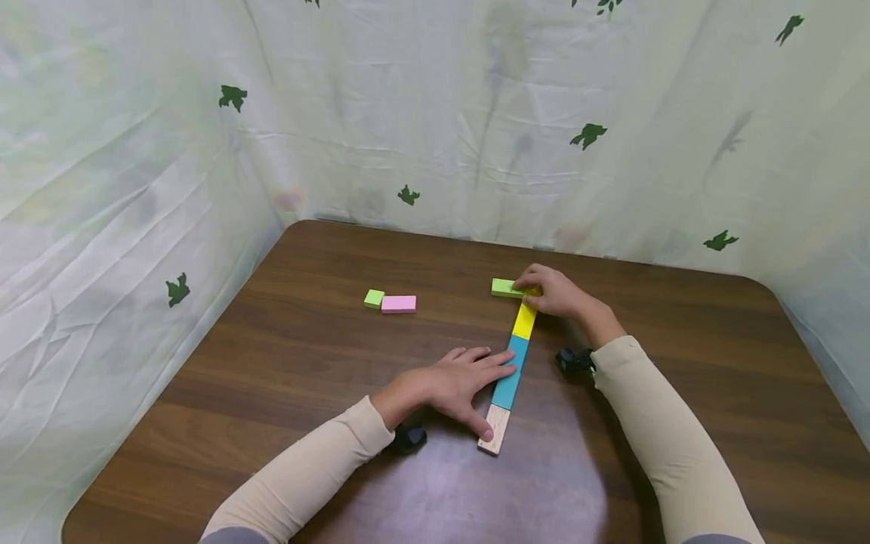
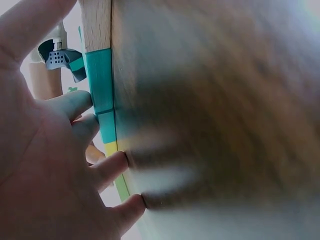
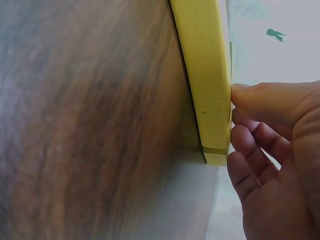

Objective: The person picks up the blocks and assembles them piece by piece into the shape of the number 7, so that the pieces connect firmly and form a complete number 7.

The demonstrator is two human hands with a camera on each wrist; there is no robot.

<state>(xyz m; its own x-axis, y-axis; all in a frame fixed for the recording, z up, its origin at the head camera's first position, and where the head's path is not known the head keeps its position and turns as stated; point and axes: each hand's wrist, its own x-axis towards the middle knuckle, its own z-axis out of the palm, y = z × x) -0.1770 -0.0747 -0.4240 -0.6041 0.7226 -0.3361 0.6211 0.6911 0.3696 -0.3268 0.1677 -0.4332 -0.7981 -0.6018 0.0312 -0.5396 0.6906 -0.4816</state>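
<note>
A line of flat wooden blocks runs away from me on the table: a bare wood block, blue blocks, then a yellow block. At its far end a light green block lies crosswise, pointing left. My left hand is spread along the line, thumb on the bare wood block and straight fingertips on the blue. With curled fingers and thumb, my right hand pinches the yellow block's far end, fingertips right at the green block. In the right wrist view, the thumb meets the yellow block's upper edge.
Left of the line, a small green block sits against a pink block. A pale curtain with green leaf-like shapes hangs behind and beside the brown table. Each wrist wears a dark camera.
</note>
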